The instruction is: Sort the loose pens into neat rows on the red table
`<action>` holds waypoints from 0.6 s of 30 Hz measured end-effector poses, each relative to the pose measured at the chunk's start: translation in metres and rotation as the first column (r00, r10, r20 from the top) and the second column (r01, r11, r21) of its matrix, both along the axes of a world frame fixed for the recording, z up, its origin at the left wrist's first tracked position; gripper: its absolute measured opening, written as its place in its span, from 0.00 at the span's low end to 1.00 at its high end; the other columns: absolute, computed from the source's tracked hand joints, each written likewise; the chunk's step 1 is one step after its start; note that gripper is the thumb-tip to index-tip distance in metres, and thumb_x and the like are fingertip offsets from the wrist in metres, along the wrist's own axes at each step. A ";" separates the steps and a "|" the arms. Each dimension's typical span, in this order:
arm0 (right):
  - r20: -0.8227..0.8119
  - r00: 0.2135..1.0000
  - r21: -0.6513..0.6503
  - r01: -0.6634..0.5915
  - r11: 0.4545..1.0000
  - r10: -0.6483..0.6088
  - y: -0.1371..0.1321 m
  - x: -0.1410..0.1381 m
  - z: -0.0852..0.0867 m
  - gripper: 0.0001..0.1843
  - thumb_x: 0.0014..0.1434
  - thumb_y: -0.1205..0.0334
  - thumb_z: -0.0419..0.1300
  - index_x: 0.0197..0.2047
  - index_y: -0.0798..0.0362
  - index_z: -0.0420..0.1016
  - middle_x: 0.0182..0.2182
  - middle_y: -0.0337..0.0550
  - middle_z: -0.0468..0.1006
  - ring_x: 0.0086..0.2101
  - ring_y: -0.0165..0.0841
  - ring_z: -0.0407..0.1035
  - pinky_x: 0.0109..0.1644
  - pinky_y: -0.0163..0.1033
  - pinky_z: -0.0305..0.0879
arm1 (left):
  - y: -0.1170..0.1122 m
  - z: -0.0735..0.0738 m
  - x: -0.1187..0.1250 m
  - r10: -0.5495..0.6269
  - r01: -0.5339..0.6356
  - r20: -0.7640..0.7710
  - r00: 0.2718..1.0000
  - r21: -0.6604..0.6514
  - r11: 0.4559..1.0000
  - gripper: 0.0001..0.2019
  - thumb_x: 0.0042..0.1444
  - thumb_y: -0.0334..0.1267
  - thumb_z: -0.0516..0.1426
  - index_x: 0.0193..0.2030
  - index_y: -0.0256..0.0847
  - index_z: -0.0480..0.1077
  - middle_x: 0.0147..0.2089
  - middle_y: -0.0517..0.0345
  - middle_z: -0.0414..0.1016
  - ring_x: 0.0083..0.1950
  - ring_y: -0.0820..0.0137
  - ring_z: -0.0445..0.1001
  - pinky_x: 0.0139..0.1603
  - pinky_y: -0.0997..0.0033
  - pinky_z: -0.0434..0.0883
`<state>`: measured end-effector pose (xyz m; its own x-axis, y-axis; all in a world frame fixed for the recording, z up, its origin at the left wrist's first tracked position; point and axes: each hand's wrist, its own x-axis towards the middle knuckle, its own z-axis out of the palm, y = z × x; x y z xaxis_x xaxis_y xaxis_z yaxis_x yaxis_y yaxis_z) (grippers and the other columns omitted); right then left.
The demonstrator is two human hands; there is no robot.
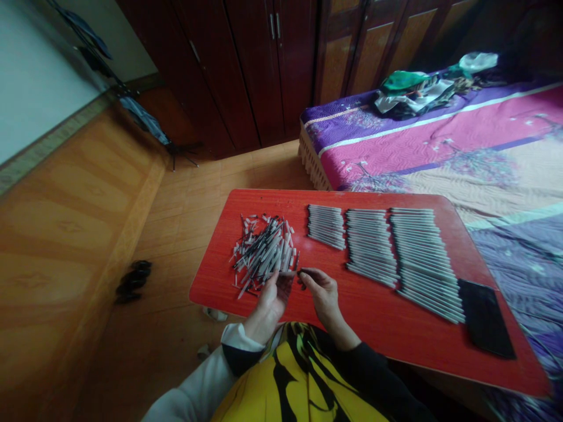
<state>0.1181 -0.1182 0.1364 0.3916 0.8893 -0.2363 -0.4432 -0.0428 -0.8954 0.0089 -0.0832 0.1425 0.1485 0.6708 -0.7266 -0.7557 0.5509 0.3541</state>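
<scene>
Probably a straight, steady line works best, as the left hand (271, 300) grips a slim pen (288, 274) over the red desk (373, 319), just beside the loose pile of parts (266, 249), and the right hand (323, 294) pinches a small dark piece (300, 273) at its tip

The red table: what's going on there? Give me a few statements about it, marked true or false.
1. Three neat groups of slim sticks lie on the table. True.
2. The loose pile is right of those groups. False: the loose pile is on their left.
3. The left hand and right hand are far apart. False: they are close together.
4. A flat black item lies beside the rightmost group. True.
</scene>
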 end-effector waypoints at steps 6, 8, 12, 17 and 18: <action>-0.032 0.999 -0.014 0.006 1.000 -0.007 0.001 -0.001 0.001 0.11 0.42 0.59 0.67 0.31 0.54 0.78 0.23 0.41 0.77 0.22 0.29 0.69 0.24 0.33 0.64 | 0.001 -0.001 0.000 -0.002 0.002 0.006 1.000 0.014 1.000 0.12 0.57 0.30 0.53 0.24 0.29 0.71 0.24 0.51 0.75 0.24 0.73 0.72 0.30 0.76 0.71; 0.001 1.000 -0.007 -0.008 1.000 0.008 0.000 -0.002 0.001 0.10 0.43 0.59 0.67 0.31 0.54 0.78 0.23 0.41 0.77 0.23 0.29 0.69 0.25 0.34 0.65 | 0.000 -0.002 0.000 -0.001 0.001 0.004 1.000 0.021 1.000 0.13 0.58 0.31 0.52 0.25 0.29 0.71 0.24 0.50 0.75 0.25 0.73 0.73 0.31 0.75 0.71; 0.106 0.994 0.008 -0.027 1.000 0.026 0.000 -0.002 -0.003 0.09 0.46 0.59 0.65 0.32 0.54 0.78 0.23 0.40 0.77 0.23 0.29 0.69 0.26 0.34 0.65 | 0.000 -0.003 -0.001 -0.008 0.010 -0.015 1.000 0.082 0.997 0.11 0.57 0.33 0.54 0.26 0.30 0.71 0.25 0.51 0.75 0.26 0.71 0.73 0.31 0.74 0.71; 0.294 0.955 0.020 -0.047 0.999 0.039 -0.001 0.000 -0.007 0.09 0.49 0.58 0.63 0.33 0.53 0.77 0.26 0.41 0.78 0.26 0.30 0.70 0.29 0.34 0.66 | 0.000 0.000 0.000 -0.007 0.012 -0.051 0.999 0.093 0.996 0.08 0.54 0.33 0.56 0.26 0.31 0.70 0.25 0.52 0.75 0.26 0.72 0.73 0.32 0.74 0.70; 0.338 0.940 0.016 -0.060 0.998 0.051 -0.001 0.001 -0.007 0.09 0.50 0.58 0.62 0.33 0.53 0.76 0.26 0.41 0.78 0.26 0.30 0.70 0.30 0.34 0.66 | 0.000 0.000 0.001 -0.003 0.009 -0.067 0.998 0.094 0.996 0.08 0.53 0.33 0.57 0.26 0.32 0.70 0.24 0.53 0.75 0.25 0.72 0.73 0.32 0.74 0.70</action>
